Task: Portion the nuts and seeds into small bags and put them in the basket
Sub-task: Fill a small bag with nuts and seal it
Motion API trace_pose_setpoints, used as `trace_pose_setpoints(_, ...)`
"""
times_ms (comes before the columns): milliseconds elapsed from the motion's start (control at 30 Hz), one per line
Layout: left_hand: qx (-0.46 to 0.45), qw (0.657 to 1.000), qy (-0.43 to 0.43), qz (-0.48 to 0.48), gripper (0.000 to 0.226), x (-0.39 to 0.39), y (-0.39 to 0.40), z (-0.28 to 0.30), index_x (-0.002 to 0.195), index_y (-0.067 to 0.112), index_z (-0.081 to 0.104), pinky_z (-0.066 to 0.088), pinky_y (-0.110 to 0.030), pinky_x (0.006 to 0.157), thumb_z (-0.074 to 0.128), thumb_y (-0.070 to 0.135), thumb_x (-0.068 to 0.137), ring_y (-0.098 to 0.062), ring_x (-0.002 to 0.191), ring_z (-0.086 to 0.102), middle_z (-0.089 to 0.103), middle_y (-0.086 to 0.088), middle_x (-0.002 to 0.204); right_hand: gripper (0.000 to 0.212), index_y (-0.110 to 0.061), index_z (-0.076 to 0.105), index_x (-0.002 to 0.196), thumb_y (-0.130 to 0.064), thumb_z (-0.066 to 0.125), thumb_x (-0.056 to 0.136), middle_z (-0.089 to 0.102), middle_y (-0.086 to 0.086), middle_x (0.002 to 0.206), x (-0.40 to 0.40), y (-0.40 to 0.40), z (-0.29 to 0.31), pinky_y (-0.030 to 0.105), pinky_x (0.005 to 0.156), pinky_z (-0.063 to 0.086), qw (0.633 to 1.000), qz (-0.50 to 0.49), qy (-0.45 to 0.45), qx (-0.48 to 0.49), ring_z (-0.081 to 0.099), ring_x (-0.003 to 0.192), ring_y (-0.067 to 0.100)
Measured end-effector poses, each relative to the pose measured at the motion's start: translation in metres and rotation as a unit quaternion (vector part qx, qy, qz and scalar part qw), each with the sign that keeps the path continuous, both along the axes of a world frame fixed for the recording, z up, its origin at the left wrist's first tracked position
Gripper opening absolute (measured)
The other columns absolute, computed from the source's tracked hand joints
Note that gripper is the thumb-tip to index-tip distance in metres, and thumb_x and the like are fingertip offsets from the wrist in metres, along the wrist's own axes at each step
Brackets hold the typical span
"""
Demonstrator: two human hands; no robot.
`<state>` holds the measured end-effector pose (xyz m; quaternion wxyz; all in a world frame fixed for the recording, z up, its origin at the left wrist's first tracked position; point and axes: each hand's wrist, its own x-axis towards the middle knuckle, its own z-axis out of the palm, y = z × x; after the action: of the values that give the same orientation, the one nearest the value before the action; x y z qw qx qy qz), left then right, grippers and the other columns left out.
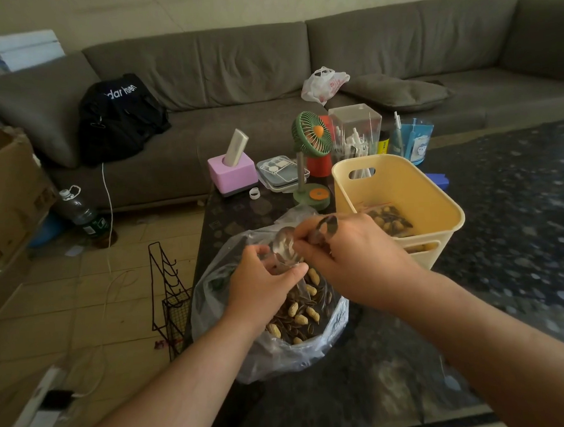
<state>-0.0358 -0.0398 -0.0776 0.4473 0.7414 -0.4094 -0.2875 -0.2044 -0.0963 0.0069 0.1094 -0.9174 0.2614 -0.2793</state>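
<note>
Nuts and seeds (300,314) fill a big bag (275,345) near the table's (367,389) front-left edge. Directly above them, the left hand (261,280) pinches a small bag (286,249) by its mouth; the right hand (352,258) pinches the opposite side. A basket (405,192) with filled bags sits just right, nearer the right hand. Sofa (265,65) behind, rug to the right.
</note>
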Motion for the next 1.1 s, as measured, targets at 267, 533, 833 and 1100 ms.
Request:
trace_pose_setpoints(267, 0.005, 0.998, 0.040, -0.049, 0.024, 0.000, -0.003, -0.004, 0.103, 0.029, 0.079, 0.055, -0.030, 0.088, 0.084, 0.046, 0.087, 0.000, 0.096, 0.073, 0.081, 0.014, 0.099, 0.019, -0.017, 0.072, 0.101, -0.027, 0.057, 0.104, 0.070, -0.004, 0.090, -0.002, -0.003, -0.001, 0.027, 0.069, 0.049, 0.999, 0.003, -0.021, -0.032, 0.063, 0.078, 0.012)
trace_pose_setpoints(533, -0.030, 0.998, 0.046, -0.009, 0.024, 0.008, -0.001, -0.002, 0.106, 0.040, 0.074, 0.062, -0.047, 0.093, 0.085, 0.047, 0.085, -0.002, 0.101, 0.073, 0.079, 0.020, 0.103, 0.017, -0.019, 0.073, 0.111, -0.024, 0.059, 0.104, 0.070, -0.002, 0.098, -0.009, -0.007, 0.004, 0.034, 0.067, 0.055, 0.996, 0.028, -0.076, -0.049, 0.064, 0.078, 0.013)
trace_pose_setpoints(833, -0.047, 0.990, -0.129, 0.013, 0.012, 0.029, 0.008, 0.012, 0.097, 0.032, 0.075, 0.047, -0.008, 0.062, 0.077, 0.043, 0.092, 0.013, 0.080, 0.066, 0.075, 0.018, 0.084, 0.022, -0.015, 0.069, 0.099, -0.027, 0.052, 0.104, 0.058, -0.014, 0.083, -0.015, -0.005, -0.007, 0.015, 0.064, 0.044, 0.986, -0.050, -0.153, -0.050, 0.051, 0.069, 0.001)
trace_pose_setpoints(1100, -0.016, 0.991, -0.128, 0.020, 0.033, 0.051, 0.006, 0.008, 0.104, 0.036, 0.076, 0.062, -0.035, 0.084, 0.072, 0.062, 0.083, 0.001, 0.090, 0.071, 0.077, 0.021, 0.090, 0.022, -0.029, 0.060, 0.096, -0.044, 0.048, 0.108, 0.063, -0.011, 0.083, -0.009, -0.001, -0.022, 0.018, 0.063, 0.045, 0.977, -0.103, 0.080, 0.171, 0.059, 0.074, 0.004)
